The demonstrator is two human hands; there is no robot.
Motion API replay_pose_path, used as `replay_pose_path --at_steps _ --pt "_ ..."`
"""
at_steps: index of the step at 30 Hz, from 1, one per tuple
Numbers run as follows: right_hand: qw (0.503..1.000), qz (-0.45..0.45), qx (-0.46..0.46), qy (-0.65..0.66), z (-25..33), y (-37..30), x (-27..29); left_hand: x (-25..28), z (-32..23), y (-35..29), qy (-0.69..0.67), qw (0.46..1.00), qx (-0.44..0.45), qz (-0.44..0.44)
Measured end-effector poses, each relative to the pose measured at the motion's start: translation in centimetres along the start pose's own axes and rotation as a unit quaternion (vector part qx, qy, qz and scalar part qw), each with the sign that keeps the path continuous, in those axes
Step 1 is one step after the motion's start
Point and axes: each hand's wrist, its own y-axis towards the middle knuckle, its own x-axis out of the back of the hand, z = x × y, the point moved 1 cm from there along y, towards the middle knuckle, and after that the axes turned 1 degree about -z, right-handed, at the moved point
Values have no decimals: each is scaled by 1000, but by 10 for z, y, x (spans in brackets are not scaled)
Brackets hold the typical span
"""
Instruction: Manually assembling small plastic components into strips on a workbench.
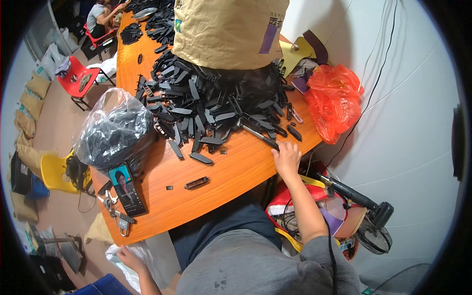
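At the table's near edge, my right hand [287, 160] is closed around the end of a slim tool [263, 139] with a dark handle and a bare metal end; its exact kind is unclear. That metal end reaches into a big heap of black plastic parts [201, 103], elongated and narrow. My left hand [130, 259] hangs low by the table's left corner, over a white plastic bag [147, 253]. Its fingers are too small and partly hidden to read. Between me and the heap lie one black frame-like part [196, 183] and a small dark square piece [169, 187].
A large tan sack [228, 32] stands on the heap. On the left are a clear bag of black parts [118, 128], a phone [128, 189], and keys with a padlock [123, 223]. A red bag [334, 103] hangs at the right edge. Another person [101, 19] sits far left.
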Motion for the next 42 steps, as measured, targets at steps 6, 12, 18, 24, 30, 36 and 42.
replay_pose_path --at_steps 6,12,18,24,30,36,42 --pt "999 18 30 3 -6 1 -9 -1 46 -21 -11 954 210 214" --pt "999 0 34 35 20 -4 0 -21 46 -79 85 861 365 345" --pt "969 -12 169 180 106 17 14 -46 153 -48 168 916 198 307" --pt "927 74 167 326 150 22 33 -104 126 -72 102 846 356 384" --pt "919 206 74 328 103 4 24 -100 140 -74 327 840 149 407" --pt "940 152 59 301 58 17 29 -24 220 -117 459 747 135 461" --pt "996 40 65 52 16 20 4 -5 175 -156 470 811 239 255"
